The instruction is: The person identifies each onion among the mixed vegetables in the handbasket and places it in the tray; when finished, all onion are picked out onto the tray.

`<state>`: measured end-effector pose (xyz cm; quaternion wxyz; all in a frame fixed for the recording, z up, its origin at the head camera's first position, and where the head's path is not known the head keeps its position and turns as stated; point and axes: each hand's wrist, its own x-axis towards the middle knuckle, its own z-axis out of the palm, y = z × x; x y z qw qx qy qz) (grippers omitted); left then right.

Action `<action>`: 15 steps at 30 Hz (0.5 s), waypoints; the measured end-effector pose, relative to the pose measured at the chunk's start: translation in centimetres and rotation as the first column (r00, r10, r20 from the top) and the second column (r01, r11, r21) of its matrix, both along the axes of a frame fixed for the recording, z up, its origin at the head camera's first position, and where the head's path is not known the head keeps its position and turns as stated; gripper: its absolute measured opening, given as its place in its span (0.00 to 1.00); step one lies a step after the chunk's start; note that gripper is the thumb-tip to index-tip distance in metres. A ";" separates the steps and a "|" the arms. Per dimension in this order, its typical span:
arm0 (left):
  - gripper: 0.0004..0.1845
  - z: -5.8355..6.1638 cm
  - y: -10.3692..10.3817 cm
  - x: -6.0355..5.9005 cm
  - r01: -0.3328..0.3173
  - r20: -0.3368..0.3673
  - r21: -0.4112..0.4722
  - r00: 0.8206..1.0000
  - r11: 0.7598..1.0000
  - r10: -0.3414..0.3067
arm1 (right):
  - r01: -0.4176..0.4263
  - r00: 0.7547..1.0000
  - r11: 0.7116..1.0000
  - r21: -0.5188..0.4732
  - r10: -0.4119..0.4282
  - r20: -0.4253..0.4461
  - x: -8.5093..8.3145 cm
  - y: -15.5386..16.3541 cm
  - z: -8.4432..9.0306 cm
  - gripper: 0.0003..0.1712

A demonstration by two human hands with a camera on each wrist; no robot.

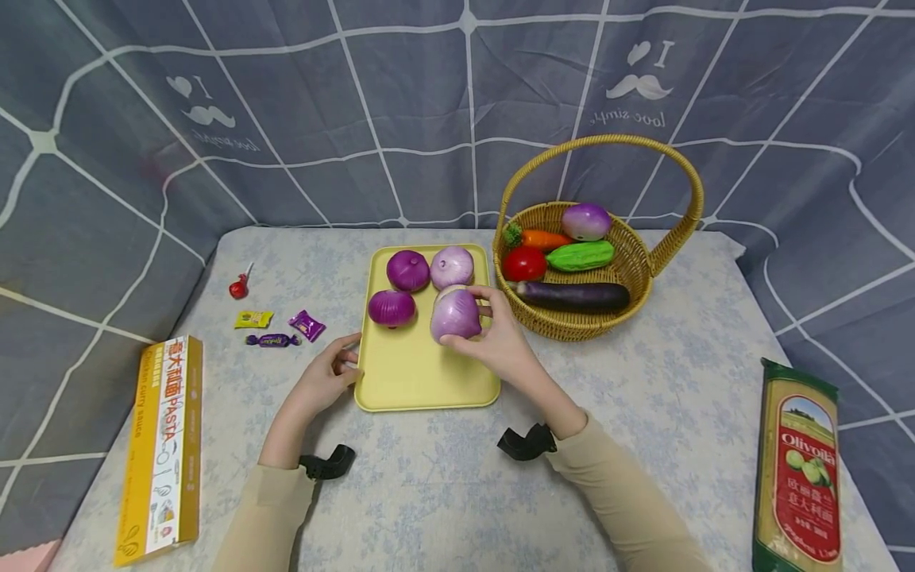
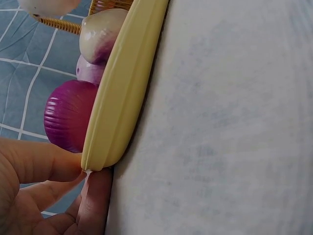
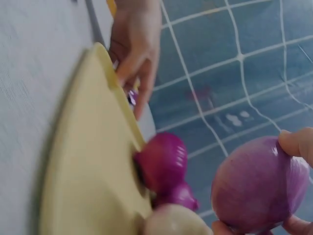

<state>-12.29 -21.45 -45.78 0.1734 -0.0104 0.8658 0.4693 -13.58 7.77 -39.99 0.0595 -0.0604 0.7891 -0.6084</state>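
A yellow tray [image 1: 429,373] lies mid-table and carries two dark purple onions [image 1: 391,308] [image 1: 407,270] and a pale one [image 1: 452,267]. My right hand [image 1: 480,322] grips a pale purple onion [image 1: 452,314] over the tray's right part. In the right wrist view this onion [image 3: 257,186] sits between my fingertips [image 3: 296,144], apart from the tray [image 3: 88,156]. My left hand [image 1: 336,369] holds the tray's left edge. In the left wrist view, thumb [image 2: 39,161] and finger [image 2: 95,200] pinch the tray's rim [image 2: 122,88] beside a dark onion [image 2: 68,115].
A wicker basket [image 1: 572,326] with a handle stands right of the tray and holds several vegetables. A yellow pasta box [image 1: 160,453] lies front left, a green and red packet [image 1: 797,477] front right. Wrapped candies [image 1: 275,326] and a red lollipop [image 1: 239,286] lie left.
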 end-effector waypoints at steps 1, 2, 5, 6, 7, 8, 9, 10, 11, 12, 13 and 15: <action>0.34 0.0 0.0 0.0 -0.001 0.000 0.001 1.000 1.000 0.001 | -0.014 1.000 1.000 0.001 0.014 0.002 0.1 -0.3 -0.2 0.48; 0.34 0.0 0.0 0.0 -0.001 -0.001 0.001 1.000 1.000 0.001 | -0.028 1.000 1.000 0.004 0.028 0.004 0.1 -0.6 -0.5 0.47; 0.34 0.1 0.0 0.0 0.000 -0.003 0.004 1.000 1.000 0.000 | -0.069 0.998 0.998 0.006 0.069 0.004 0.2 -1.5 -1.1 0.46; 0.34 0.1 0.0 0.1 0.002 -0.004 0.004 1.000 1.000 -0.001 | -0.076 0.997 0.997 0.009 0.076 0.010 0.2 -1.7 -1.3 0.45; 0.34 0.1 0.0 0.1 0.002 -0.004 0.004 1.000 1.000 -0.002 | -0.082 0.997 0.996 0.020 0.082 0.015 0.3 -2.0 -1.4 0.45; 0.34 0.2 0.1 0.1 0.002 -0.003 0.005 1.000 1.000 -0.002 | -0.088 0.996 0.996 0.024 0.088 0.017 0.3 -2.2 -1.6 0.45; 0.34 0.2 0.1 0.0 0.003 -0.004 0.005 1.000 1.000 -0.003 | -0.093 0.996 0.995 0.029 0.092 0.020 0.3 -2.5 -1.8 0.45; 0.34 0.3 0.1 0.0 0.004 -0.005 0.009 1.000 1.000 -0.004 | -0.096 0.995 0.995 0.035 0.095 0.025 0.3 -2.7 -1.9 0.46; 0.34 0.3 0.0 0.0 0.005 -0.005 0.011 1.000 1.000 -0.005 | -0.099 0.995 0.994 0.043 0.098 0.030 0.3 -2.9 -2.1 0.46; 0.34 0.3 0.0 0.0 0.005 -0.006 0.013 1.000 1.000 -0.005 | -0.103 0.994 0.993 0.051 0.101 0.035 0.3 -3.1 -2.2 0.46; 0.34 0.3 0.0 -0.1 0.006 -0.005 0.018 1.000 1.000 -0.005 | -0.107 0.994 0.992 0.062 0.105 0.037 0.3 -3.3 -2.4 0.47; 0.35 0.3 0.0 -0.1 0.008 -0.005 0.028 1.000 1.000 -0.007 | -0.119 0.993 0.990 0.071 0.117 0.031 0.3 -3.7 -2.7 0.47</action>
